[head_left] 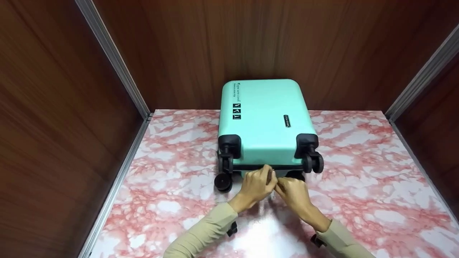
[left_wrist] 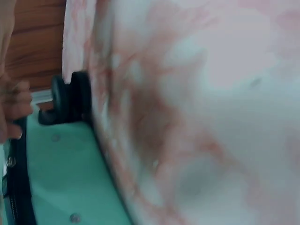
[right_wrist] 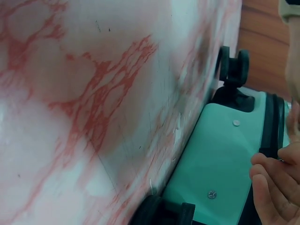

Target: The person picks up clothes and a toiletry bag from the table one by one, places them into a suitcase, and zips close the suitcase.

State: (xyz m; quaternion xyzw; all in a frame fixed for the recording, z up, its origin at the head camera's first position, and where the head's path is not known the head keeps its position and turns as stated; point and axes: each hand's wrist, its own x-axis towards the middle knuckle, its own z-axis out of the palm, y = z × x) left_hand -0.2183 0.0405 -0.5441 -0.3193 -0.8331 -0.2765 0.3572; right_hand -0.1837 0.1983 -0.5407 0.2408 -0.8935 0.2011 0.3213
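A mint-green hard-shell suitcase (head_left: 263,111) lies flat, its wheeled end toward me. Along that end runs a dark zipper band (right_wrist: 269,126). My left hand (head_left: 255,184) is at the band's middle with its fingers curled, pinching at the zipper. Close against it, my right hand (head_left: 294,193) also has bent fingers and pinches at the same band. In the right wrist view, curled fingers (right_wrist: 267,187) lie against the dark edge. The left wrist view catches only part of some fingers (left_wrist: 16,110) beside the band. The zipper pulls are mostly hidden by the hands.
Black wheels (head_left: 312,162) stick out at the suitcase's corners. The surface below has a red-and-white marbled pattern (head_left: 172,165). Brown wood-grain panels (head_left: 179,53) rise behind and at both sides, with grey metal strips (head_left: 118,64) along the corners.
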